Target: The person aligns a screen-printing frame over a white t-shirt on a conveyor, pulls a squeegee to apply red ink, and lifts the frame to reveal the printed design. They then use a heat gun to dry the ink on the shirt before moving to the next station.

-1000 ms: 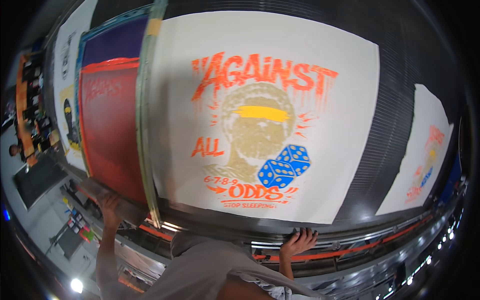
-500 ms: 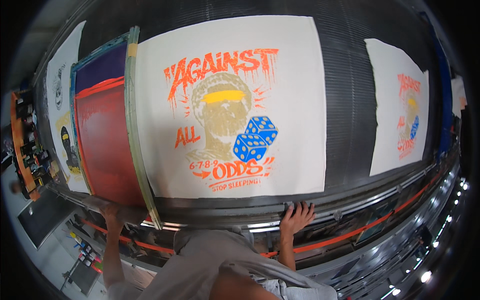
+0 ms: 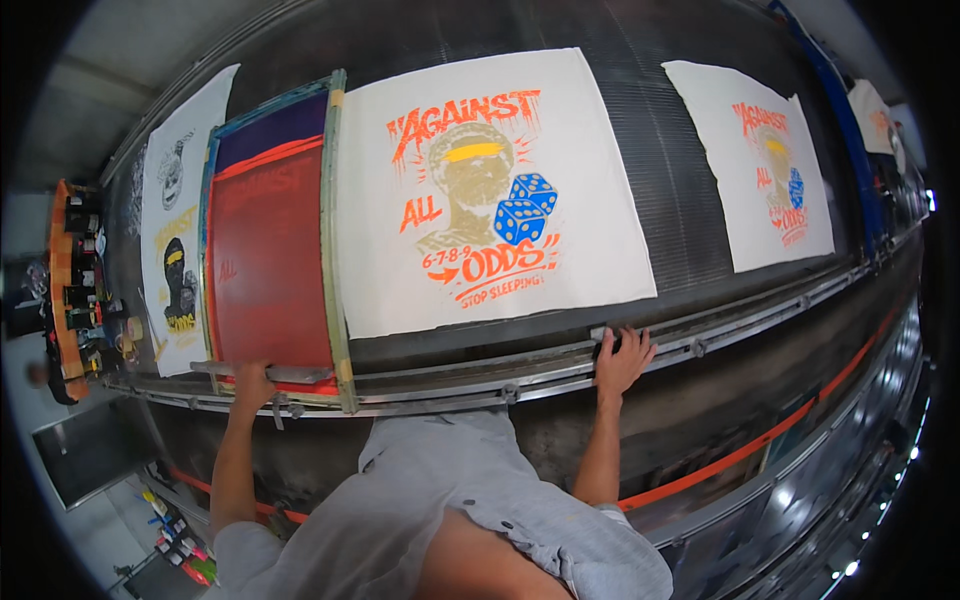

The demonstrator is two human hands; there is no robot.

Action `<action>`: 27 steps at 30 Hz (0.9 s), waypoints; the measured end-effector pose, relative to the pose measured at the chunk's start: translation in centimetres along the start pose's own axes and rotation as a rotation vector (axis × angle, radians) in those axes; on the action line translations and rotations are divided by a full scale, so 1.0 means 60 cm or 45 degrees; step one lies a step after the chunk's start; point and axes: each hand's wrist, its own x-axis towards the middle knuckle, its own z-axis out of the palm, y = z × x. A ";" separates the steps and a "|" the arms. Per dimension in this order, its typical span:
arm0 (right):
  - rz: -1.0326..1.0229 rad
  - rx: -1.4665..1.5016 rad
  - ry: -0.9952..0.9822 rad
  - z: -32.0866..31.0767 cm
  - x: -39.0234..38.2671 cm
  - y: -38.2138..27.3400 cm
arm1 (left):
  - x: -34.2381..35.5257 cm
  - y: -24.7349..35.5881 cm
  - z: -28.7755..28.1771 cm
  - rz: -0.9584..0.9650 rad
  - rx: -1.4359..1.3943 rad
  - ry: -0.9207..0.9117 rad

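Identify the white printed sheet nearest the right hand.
The large middle sheet, immediately right of the red screen: its near edge lies just beyond the right hand. The other sheets lie farther off.

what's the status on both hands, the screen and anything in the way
Left hand gripping squeegee bar. Right hand spread at table rail. Red screen left of printed sheet. Bar across screen's near end.

The flat grey bar [image 3: 302, 375] sat crosswise at the near end of the rectangular screen [image 3: 270, 265], whose pale-green-edged frame ran lengthwise away, its mesh dull red below a brighter red streak, purple beyond
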 end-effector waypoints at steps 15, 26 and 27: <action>0.105 1.188 0.168 -0.035 -0.244 -0.252 | -0.001 -0.170 -0.005 0.438 -0.150 0.090; -0.120 1.021 -0.416 -0.051 -0.504 -0.445 | -0.154 -0.178 0.106 0.640 -0.336 0.605; -0.113 1.017 -0.402 -0.053 -0.504 -0.447 | -0.157 -0.176 0.087 0.594 -0.360 0.564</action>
